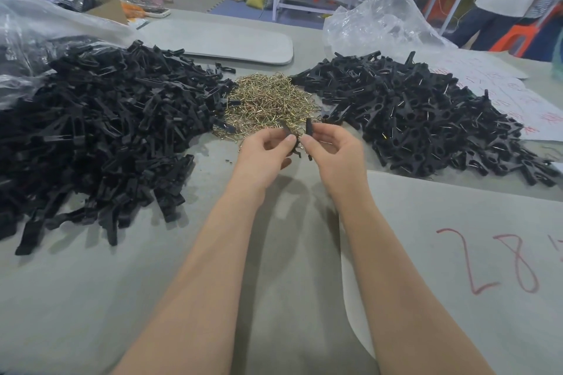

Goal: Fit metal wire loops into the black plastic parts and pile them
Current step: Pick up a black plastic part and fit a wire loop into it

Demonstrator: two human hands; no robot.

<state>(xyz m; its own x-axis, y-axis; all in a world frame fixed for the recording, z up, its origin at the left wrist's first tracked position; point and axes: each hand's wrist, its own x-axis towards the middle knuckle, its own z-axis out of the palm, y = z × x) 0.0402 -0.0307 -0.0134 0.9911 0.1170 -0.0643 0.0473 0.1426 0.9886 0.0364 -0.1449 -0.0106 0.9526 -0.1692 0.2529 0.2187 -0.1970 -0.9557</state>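
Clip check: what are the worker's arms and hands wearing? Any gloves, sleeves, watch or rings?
Nothing shows. The left hand and right hand are ungloved. Both forearms are bare down to the frame's lower edge, with no sleeve, watch, bracelet or ring in view. The nails that show look short and unpainted.

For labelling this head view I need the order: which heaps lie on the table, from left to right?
Pile of bare black parts → wire loops → pile of black parts with wires.
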